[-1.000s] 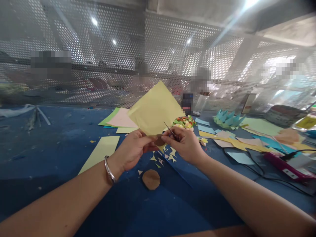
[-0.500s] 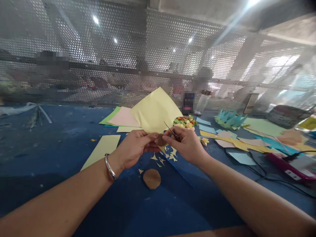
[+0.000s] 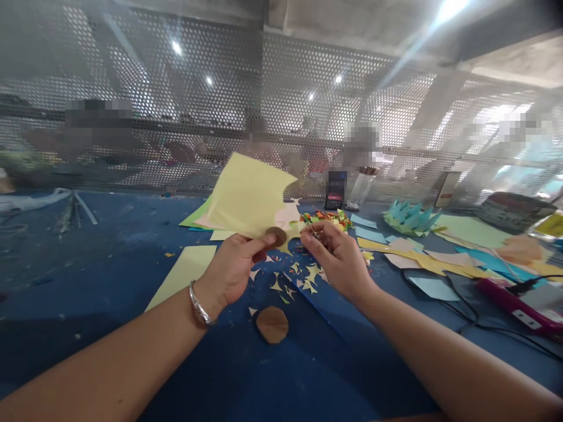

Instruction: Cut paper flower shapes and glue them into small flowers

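Note:
Between thumb and fingers, my left hand (image 3: 231, 266) pinches a large pale yellow sheet of paper (image 3: 250, 193) together with a small round brown cardboard piece (image 3: 278, 235). The sheet's right edge has curved notches. My right hand (image 3: 341, 255) is closed around scissors (image 3: 313, 231), apart from the sheet; only a thin part of the metal shows, and the handles are hidden by my fingers. Below the hands lie pale paper scraps (image 3: 312, 272), a slim blue stick (image 3: 317, 309) and a larger brown cardboard disc (image 3: 272, 325).
Coloured sheets (image 3: 196, 215) and a pale yellow strip (image 3: 182, 272) lie left. Behind my right hand is a pile of colourful bits (image 3: 341, 220). To the right are a phone (image 3: 336, 190), a glass bottle (image 3: 361, 190), a blue paper flower (image 3: 409, 218) and a magenta power strip (image 3: 519, 305) with cables.
The yellow sheet has swung left and turned, showing its notched edge. My right hand with the scissors has moved slightly right, away from the brown piece, so more scraps show between the hands.

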Available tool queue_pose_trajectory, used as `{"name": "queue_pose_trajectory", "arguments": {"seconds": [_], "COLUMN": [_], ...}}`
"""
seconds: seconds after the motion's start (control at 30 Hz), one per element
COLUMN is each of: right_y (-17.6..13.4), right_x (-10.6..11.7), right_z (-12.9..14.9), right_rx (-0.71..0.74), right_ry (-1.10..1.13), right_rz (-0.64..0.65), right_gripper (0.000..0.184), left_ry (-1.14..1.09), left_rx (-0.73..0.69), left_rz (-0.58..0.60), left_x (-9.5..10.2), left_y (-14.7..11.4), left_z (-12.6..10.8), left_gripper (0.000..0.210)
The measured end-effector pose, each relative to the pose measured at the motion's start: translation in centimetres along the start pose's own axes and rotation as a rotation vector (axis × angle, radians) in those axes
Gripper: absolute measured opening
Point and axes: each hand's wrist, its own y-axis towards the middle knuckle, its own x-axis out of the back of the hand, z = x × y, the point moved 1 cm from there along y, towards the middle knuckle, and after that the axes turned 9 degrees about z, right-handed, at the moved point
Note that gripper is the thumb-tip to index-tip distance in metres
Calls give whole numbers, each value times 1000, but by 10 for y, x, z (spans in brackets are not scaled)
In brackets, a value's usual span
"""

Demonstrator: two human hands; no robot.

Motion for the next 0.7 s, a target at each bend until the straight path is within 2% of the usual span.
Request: {"name": "queue_pose_trajectory", "arguments": {"seconds": [0.1,0.3,0.47,0.7], "right_y": [-1,-1,-3,-1], "right_x": [-2,-9,-13,-15], "right_z": [-1,-2,-3,-7], "right_rx": [-5,-7,-45,-40], "right_ry": [50,53,165,324], "right_rz": [-8,116,181,182], "right_gripper": [41,43,44,44], "left_ry": [-102,-287,-285,-249], "left_rx": [6,-15,-29,-28], "left_rz": [-54,-17,13,89], "left_x": [1,-7,-10,-15], "left_y": [2,-3,-5,-10], "left_z": [-1,-1,0,5], "left_gripper": [8,12,16,11]}}
